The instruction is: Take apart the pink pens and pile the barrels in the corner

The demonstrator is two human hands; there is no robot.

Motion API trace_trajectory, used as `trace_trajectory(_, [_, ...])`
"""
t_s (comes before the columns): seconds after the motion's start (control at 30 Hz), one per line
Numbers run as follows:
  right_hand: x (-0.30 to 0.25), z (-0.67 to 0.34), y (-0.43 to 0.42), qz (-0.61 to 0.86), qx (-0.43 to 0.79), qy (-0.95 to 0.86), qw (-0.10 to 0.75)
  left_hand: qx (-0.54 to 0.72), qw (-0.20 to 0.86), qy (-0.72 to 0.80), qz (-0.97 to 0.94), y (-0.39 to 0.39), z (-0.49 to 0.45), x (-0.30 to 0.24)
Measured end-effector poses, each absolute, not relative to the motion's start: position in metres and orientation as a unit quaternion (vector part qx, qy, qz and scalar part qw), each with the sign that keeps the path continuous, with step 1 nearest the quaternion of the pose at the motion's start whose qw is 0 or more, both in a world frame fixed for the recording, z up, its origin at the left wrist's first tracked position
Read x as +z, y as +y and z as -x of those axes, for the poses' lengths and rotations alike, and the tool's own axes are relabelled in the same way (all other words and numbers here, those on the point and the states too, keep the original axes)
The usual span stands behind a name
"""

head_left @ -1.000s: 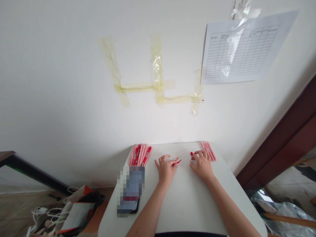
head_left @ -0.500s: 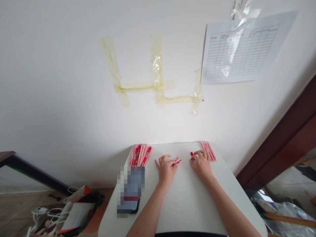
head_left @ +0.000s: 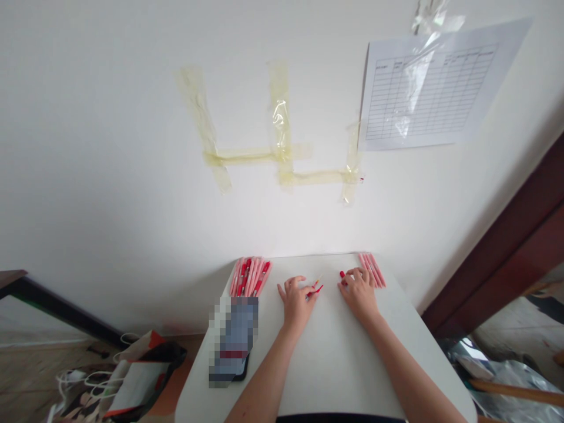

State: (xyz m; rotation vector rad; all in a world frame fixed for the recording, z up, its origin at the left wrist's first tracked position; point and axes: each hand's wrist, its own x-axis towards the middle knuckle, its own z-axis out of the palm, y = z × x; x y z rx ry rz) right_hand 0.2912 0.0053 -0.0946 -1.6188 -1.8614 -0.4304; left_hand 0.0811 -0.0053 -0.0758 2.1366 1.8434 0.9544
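Note:
My left hand (head_left: 294,301) rests on the white table (head_left: 326,358) and pinches a thin red pen refill (head_left: 315,288) between its fingertips. My right hand (head_left: 359,292) lies a little to the right, fingers curled around a small red cap (head_left: 342,274). A row of pink pen barrels (head_left: 372,269) lies just right of my right hand. A bunch of pink and red pens (head_left: 250,277) sits at the table's far left corner, beyond my left hand.
A phone (head_left: 233,342), blurred out, lies at the table's left edge. The wall behind carries yellowed tape strips (head_left: 282,161) and a printed sheet (head_left: 434,88). Bags and cables (head_left: 127,379) lie on the floor at left. A dark wooden door frame (head_left: 506,252) stands at right.
Almost nothing differs. My right hand has shifted very slightly to the left, and my left hand holds its pinch on the refill.

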Motion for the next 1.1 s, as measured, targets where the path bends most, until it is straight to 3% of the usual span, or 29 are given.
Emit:
trace_trajectory(0.63, [-0.096, -0.284, 0.004, 0.5, 0.043, -0.768, 0.399, 0.31, 0.09, 0.594, -0.737, -0.006, -0.081, -0.077])
trace_trajectory(0.93, [-0.095, -0.282, 0.003, 0.494, 0.081, -0.762, 0.411, 0.318, 0.09, 0.59, -0.737, -0.006, -0.081, -0.077])
trace_trajectory(1.1, [-0.091, -0.288, 0.004, 0.499, 0.088, -0.73, 0.459, 0.326, 0.087, 0.591, -0.733, -0.006, -0.081, -0.078])
